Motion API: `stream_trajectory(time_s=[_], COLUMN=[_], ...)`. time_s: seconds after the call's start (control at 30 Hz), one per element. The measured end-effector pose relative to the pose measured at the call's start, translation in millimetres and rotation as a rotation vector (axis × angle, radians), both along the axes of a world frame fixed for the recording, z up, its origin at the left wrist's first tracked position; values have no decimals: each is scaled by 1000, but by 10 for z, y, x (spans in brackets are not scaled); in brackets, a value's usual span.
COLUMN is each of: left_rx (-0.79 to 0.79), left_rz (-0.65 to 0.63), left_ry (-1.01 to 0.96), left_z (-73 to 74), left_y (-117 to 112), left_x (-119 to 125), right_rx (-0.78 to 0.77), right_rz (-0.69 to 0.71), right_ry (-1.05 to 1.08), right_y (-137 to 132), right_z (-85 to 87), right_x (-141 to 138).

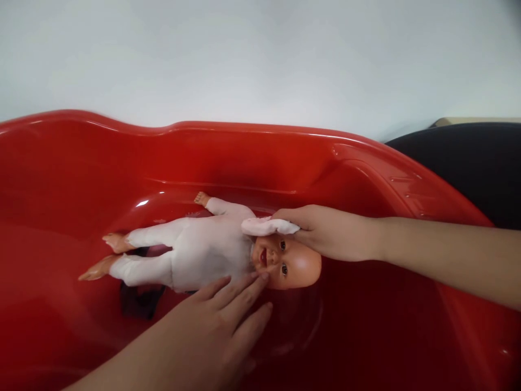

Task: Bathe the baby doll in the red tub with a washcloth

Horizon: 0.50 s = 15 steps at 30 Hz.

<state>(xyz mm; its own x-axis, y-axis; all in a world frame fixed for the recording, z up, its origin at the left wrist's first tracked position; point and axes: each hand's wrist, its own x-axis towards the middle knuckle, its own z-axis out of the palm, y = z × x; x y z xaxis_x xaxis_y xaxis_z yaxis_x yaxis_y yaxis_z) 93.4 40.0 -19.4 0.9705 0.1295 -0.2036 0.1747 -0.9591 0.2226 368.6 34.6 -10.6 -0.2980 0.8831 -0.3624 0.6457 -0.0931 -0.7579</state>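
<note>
The right hand [331, 233] comes in from the right edge, palm down, with its fingers closed lightly over a small pale pink cloth [266, 226]. The cloth is pinched between thumb and fingertips and lies pressed against the side of the baby doll's [203, 250] head, just above the cheek. The heel of this hand rests on the bare crown of the head.

The left hand [220, 326] reaches up from the bottom edge, fingers stretched out flat and slightly spread, gripping nothing. Its longest fingertips [260, 278] touch the doll at the chin and neck, on the near side of the face; the rest of the palm hovers over the tub floor, and whether it touches the plastic cannot be told.

The doll lies on its back, head to the right and feet to the left, its soft white cloth body between plastic limbs. One arm is raised toward the far wall; the two legs stretch left, slightly parted. Its mouth is open and its eyes face up.

It lies on the bottom of a glossy red plastic baby bathtub [244, 146], which fills most of the view. A dark patch [138, 301] shows on the floor under the doll's hips. Beyond the far rim stands a plain white wall [260, 54], and a black surface [472, 163] sits behind the rim on the right.
</note>
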Motion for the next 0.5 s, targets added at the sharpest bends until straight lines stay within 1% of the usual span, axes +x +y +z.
stream_trajectory(time_s=[0.13, 0.23, 0.33, 0.4, 0.5], left_rx=[-18, -23, 9, 42, 100], left_rz=[-6, -7, -26, -41, -21], left_ry=[5, 2, 25, 33, -8], left_z=[-13, -11, 13, 32, 39], left_y=[-17, -39, -52, -56, -58], left_x=[-8, -4, 8, 21, 36], right_rx=[32, 13, -9, 21, 72], right_rz=[19, 11, 2, -20, -41], right_ry=[-125, -308, -493, -489, -274], right_y=[27, 64, 84, 78, 45], right_z=[-42, -115, -169, -157, -66], right_x=[23, 64, 100, 99, 58])
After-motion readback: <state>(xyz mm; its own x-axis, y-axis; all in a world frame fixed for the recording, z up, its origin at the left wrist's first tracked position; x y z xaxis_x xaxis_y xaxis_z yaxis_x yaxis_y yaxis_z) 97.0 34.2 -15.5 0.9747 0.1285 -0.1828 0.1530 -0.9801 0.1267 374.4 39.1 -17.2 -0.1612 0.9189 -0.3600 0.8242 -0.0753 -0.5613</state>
